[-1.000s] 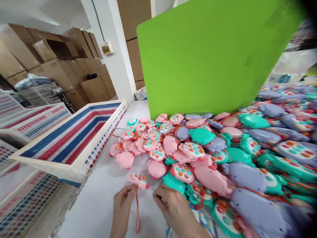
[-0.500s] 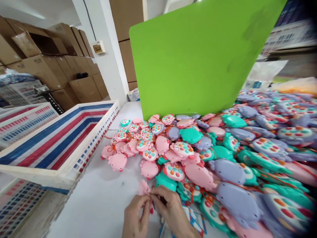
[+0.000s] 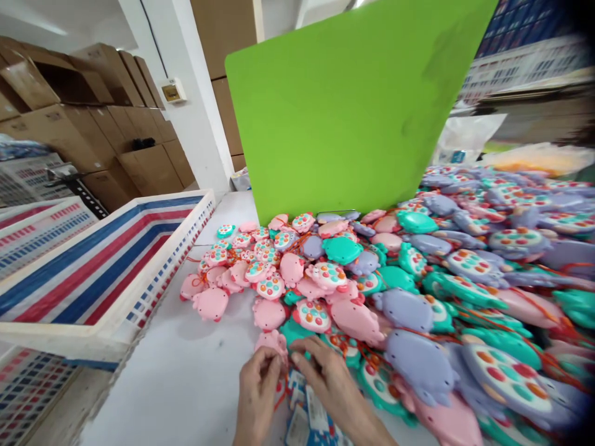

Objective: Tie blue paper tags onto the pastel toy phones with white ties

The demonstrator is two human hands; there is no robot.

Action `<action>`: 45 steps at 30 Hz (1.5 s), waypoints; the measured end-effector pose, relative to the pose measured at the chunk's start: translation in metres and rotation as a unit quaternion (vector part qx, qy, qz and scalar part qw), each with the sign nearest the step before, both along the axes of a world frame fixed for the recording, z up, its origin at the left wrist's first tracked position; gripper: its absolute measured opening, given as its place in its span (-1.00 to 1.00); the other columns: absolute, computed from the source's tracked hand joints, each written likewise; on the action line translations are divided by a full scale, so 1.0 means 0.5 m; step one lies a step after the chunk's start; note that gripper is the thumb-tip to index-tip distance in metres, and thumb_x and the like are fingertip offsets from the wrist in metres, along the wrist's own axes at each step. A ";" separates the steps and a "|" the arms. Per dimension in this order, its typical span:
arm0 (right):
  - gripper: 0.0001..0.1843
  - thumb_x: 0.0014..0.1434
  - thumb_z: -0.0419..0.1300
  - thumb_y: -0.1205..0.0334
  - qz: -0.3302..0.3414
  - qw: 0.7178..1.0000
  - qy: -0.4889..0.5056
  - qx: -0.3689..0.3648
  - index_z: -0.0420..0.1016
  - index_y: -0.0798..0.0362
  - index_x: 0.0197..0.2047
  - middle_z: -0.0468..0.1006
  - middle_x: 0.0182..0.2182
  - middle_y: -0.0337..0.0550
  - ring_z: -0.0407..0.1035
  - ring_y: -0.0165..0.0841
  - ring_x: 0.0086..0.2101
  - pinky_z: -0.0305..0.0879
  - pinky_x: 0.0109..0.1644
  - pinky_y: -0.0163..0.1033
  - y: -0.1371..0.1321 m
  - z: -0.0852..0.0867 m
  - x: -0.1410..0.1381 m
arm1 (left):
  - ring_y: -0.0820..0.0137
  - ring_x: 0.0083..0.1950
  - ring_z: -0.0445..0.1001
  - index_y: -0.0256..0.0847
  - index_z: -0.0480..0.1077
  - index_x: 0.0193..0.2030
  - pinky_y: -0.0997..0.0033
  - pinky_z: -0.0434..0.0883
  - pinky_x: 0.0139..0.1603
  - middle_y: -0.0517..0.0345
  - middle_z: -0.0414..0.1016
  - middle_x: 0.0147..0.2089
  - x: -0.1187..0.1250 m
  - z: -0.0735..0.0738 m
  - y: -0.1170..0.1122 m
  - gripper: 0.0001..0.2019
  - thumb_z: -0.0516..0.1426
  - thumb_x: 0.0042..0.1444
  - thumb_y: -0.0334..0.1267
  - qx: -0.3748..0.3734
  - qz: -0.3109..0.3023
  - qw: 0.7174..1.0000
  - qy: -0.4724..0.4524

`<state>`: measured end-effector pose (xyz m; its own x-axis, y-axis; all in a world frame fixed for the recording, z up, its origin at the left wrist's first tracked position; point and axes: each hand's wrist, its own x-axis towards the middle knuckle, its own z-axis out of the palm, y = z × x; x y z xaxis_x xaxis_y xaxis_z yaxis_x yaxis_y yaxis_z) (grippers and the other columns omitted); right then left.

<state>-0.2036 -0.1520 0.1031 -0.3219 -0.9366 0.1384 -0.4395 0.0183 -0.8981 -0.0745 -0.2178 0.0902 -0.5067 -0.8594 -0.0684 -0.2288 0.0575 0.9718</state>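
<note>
My left hand (image 3: 256, 385) and my right hand (image 3: 325, 378) meet at the bottom middle, fingers pinched together around a small pink pig-shaped toy (image 3: 272, 341) and its orange cord (image 3: 279, 396). The toy's back faces me. Under my hands lie several printed cards (image 3: 307, 415) in white and blue. Just beyond my fingers starts a big heap of toys (image 3: 418, 279) in pink, teal and purple with coloured buttons.
A tall green board (image 3: 344, 105) stands upright behind the heap. A white crate lined with red, white and blue stripes (image 3: 93, 272) sits at the left of the white table (image 3: 186, 378). More crates and stacked cardboard boxes (image 3: 116, 124) fill the far left.
My hands came together from apart; the pink toy, first lying face up with its cord hanging, is now turned back up and held between both hands. The view has shifted right.
</note>
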 end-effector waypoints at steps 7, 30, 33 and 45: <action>-0.73 0.13 -0.03 0.33 0.014 0.983 0.145 0.114 0.43 0.07 -0.50 0.45 -0.54 -0.20 0.33 -0.37 -0.50 0.12 -0.43 -0.34 0.066 0.013 -0.073 | 0.44 -0.50 0.27 -0.24 0.29 -0.51 0.55 0.20 -0.48 0.22 0.30 -0.56 -0.040 -0.002 0.023 -0.76 -0.01 0.09 -0.17 -0.058 -0.063 0.994 -0.066; -0.83 0.14 0.06 0.24 -0.066 0.993 0.044 -0.088 0.49 0.00 -0.33 0.54 -0.39 -0.19 0.42 -0.37 -0.37 0.32 -0.27 -0.40 0.063 0.041 -0.078 | 0.48 -0.57 0.30 -0.21 0.36 -0.46 0.59 0.24 -0.52 0.21 0.38 -0.60 -0.039 0.055 0.029 -0.74 0.04 0.04 -0.07 -0.037 -0.034 0.998 0.033; -0.85 0.07 0.14 0.18 -0.112 0.986 -0.062 -0.103 0.51 0.04 -0.35 0.56 -0.44 -0.16 0.42 -0.35 -0.42 0.34 -0.34 -0.38 0.042 0.019 -0.066 | 0.52 -0.66 0.25 -0.23 0.30 -0.50 0.62 0.17 -0.64 0.25 0.31 -0.67 -0.058 0.051 0.030 -0.70 0.04 0.03 -0.02 0.077 -0.071 0.991 0.080; -0.75 -0.14 0.34 0.14 -0.102 0.859 -0.496 -0.078 0.53 0.05 -0.34 0.57 -0.47 -0.17 0.42 -0.37 -0.42 0.33 -0.30 -0.29 0.033 -0.014 -0.029 | 0.53 -0.63 0.24 -0.26 0.39 -0.46 0.59 0.22 -0.60 0.26 0.29 -0.64 -0.069 0.064 0.030 -0.86 0.11 -0.05 -0.22 0.068 -0.062 0.994 0.054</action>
<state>-0.2178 -0.1357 0.0963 -0.5081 -0.8423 -0.1802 0.5417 -0.1498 -0.8271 -0.1088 -0.2026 0.1220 -0.6195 -0.7759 -0.1189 -0.1219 -0.0546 0.9910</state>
